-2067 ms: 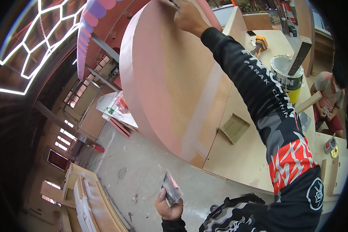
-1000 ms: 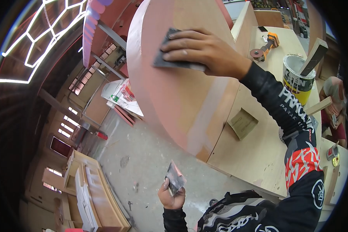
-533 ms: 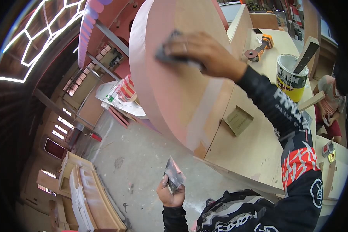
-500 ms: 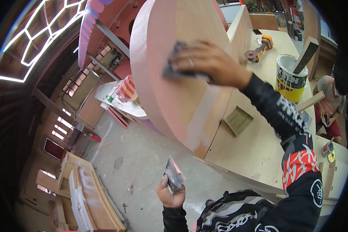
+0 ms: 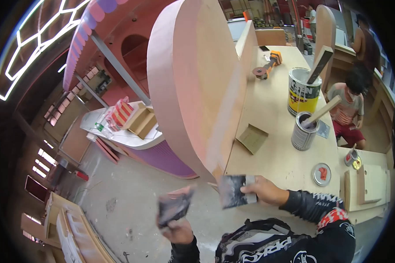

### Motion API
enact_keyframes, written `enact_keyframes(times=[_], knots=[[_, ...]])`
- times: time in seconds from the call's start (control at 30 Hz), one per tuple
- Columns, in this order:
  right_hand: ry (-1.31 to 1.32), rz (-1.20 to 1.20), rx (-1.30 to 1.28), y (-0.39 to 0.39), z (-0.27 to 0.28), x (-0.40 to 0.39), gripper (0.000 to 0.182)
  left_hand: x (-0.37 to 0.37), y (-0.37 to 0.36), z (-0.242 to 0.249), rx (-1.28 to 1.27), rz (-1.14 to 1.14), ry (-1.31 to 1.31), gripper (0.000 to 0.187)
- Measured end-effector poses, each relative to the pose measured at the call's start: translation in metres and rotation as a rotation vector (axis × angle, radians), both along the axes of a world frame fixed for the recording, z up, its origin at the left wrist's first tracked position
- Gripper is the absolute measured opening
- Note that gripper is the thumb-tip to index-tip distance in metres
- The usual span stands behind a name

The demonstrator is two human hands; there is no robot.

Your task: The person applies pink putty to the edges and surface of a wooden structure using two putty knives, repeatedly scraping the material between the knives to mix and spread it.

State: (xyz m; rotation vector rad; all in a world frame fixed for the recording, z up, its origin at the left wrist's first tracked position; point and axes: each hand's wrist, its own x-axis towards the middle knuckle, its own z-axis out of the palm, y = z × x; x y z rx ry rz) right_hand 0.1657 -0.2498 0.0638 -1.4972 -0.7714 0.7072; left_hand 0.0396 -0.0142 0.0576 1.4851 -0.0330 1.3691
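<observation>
Just past six o'clock in the head view, the left hand (image 5: 178, 231) is closed on a blurred, smeared spreader (image 5: 174, 207), while at five the right hand (image 5: 267, 191) pinches a dark flat blade (image 5: 232, 193) apart from it, the curved panel (image 5: 205, 65) standing at twelve.

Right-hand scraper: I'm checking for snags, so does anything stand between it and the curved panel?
Nothing visible does. The right hand holds the scraper near the lower corner of the curved panel; the folded cardboard lies to the side, on the counter.
</observation>
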Motion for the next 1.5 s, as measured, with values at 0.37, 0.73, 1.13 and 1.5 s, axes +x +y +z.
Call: enact_keyframes(times=[0.37, 0.73, 1.13, 1.5], knots=[[0.484, -0.248, 0.819, 0.034, 0.044, -0.079, 0.052, -0.022, 0.074, -0.017, 0.637, -0.537, 0.695, 0.035], [-0.609, -0.315, -0.106, 0.077, -0.106, -0.128, 0.060, -0.035, 0.111, -0.010, -0.815, -1.324, 0.481, 0.039], [0.096, -0.691, 0.776, 0.065, -0.009, -0.060, 0.043, -0.020, 0.132, -0.066, 1.250, -0.584, 0.689, 0.061], [-1.327, -0.655, 0.348, 0.091, 0.007, 0.082, 0.061, -0.049, 0.085, -0.090, 0.851, -0.487, 0.874, 0.040]])
